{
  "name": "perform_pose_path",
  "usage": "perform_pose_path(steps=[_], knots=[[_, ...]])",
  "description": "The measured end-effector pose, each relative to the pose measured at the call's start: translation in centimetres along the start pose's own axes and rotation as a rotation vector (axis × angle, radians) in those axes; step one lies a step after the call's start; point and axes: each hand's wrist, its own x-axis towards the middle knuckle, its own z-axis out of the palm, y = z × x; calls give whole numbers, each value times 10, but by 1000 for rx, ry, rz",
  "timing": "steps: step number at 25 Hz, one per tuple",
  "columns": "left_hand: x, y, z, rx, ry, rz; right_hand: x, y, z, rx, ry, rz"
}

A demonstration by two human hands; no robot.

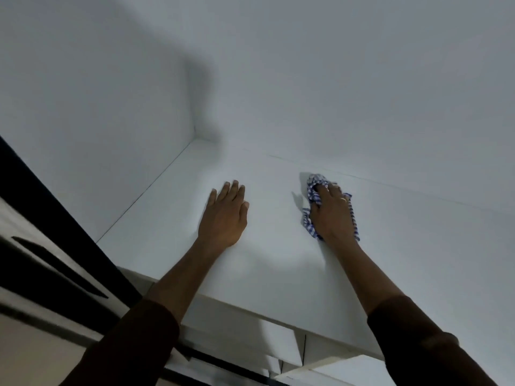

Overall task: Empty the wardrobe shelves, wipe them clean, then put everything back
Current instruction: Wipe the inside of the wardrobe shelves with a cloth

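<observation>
A bare white wardrobe shelf (pixel 273 260) fills the middle of the view, with white side and back walls around it. My left hand (pixel 225 215) rests flat on the shelf, fingers straight and pointing toward the back. To its right, my right hand (pixel 330 211) presses a crumpled blue-and-white checked cloth (pixel 313 196) onto the shelf near the back wall, fingers curled over the cloth. Part of the cloth is hidden under the palm. Both forearms reach in from the front edge, in dark sleeves.
The wardrobe's left side wall (pixel 97 129) meets the back wall at a shadowed corner (pixel 195 135). A dark door frame (pixel 55 218) runs diagonally at the left. Below the shelf's front edge, white dividers (pixel 303 349) of lower compartments show.
</observation>
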Motion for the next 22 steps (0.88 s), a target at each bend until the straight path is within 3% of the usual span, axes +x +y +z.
perform_pose_path(steps=[6,8,11,13,16,19,22], knots=[[-2,-6,2,-124,59,31,-1,-91,33,208,-200,-448],[-3,-3,3,-175,69,-3,23,-55,25,292,-141,-384],[1,-2,4,-177,52,-55,70,3,16,27,-11,-212],[1,-1,4,-145,37,-49,85,-8,27,-13,-55,-252],[1,-4,3,-113,40,-40,76,-74,42,66,-154,-491],[-1,-2,1,-121,48,-38,75,-88,43,228,-349,-687],[-4,1,0,-117,65,-84,105,-65,35,331,-307,-557]])
